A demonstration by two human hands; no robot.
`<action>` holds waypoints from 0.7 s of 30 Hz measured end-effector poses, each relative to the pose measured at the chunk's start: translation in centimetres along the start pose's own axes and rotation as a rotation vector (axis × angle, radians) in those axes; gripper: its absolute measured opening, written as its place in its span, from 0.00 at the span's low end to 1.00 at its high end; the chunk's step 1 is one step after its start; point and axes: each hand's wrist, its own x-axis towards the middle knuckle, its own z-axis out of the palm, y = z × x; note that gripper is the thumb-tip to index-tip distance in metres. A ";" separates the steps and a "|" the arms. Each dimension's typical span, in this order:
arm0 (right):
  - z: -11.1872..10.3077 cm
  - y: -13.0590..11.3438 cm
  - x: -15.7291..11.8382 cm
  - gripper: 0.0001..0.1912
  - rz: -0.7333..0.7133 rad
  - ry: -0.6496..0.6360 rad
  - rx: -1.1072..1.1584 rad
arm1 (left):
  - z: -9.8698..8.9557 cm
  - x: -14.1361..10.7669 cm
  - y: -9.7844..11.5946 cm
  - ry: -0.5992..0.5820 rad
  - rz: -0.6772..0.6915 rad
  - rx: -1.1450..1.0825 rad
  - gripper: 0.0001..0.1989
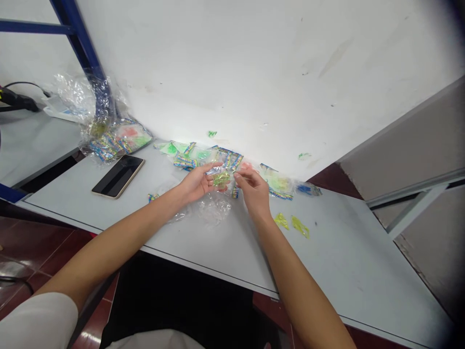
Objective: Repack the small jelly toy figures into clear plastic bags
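1. Along a white wall [254, 72], a grey table [337, 261] runs at a slant; dark red floor tiles [43, 247] show past its near edge at 8 o'clock; a blue steel frame [78, 43] rises at 11 o'clock.
2. At 9 o'clock, a second grey table [32, 150] carries a black cable [18, 99]; a crumpled plastic bag [74, 94] hangs against the frame just beside it.
3. On the main table, a phone [118, 176] lies with its dark screen up, at 9 o'clock from the hands; a heap of blue-edged packets [116, 140] sits at 10 o'clock, touching the wall.
4. More packets [185, 162] lie scattered in a loose band along the wall, at 12 o'clock from the hands; two loose yellow-green pieces [290, 225] lie apart at 4 o'clock; clear film [214, 208] lies crumpled at 6 o'clock.
5. Between the hands, just above the film, sits a clear packet [221, 178] with yellow-green inside.
6. Left hand [196, 184]: half open, palm turned inward; its fingers [212, 167] reach the packet, but I cannot tell if they grip it.
7. Right hand [254, 191]: closed to a pinch, its fingertips [236, 175] clasping the packet's right edge.
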 end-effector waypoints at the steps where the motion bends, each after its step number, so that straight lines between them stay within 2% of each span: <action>1: 0.1 0.0 -0.1 0.12 -0.086 0.011 -0.082 | -0.1 0.0 0.0 0.005 0.012 -0.003 0.17; 4: 0.4 0.0 -0.5 0.12 -0.214 -0.007 -0.231 | -0.2 0.1 0.0 -0.002 0.035 0.001 0.16; 8: 0.7 0.4 -0.7 0.13 -0.174 -0.039 -0.275 | -0.5 0.4 -0.3 -0.089 0.089 0.073 0.07; 11: 0.7 0.8 -0.7 0.12 -0.189 -0.024 -0.302 | -0.7 0.6 -0.7 -0.125 0.113 0.119 0.06; 16: 0.9 0.9 -0.8 0.07 -0.285 0.014 -0.362 | -0.5 0.4 -0.8 -0.080 0.078 0.081 0.03; 21: 1.2 0.6 -1.3 0.04 -0.379 0.056 -0.385 | -0.1 0.1 -0.6 -0.020 0.017 0.020 0.05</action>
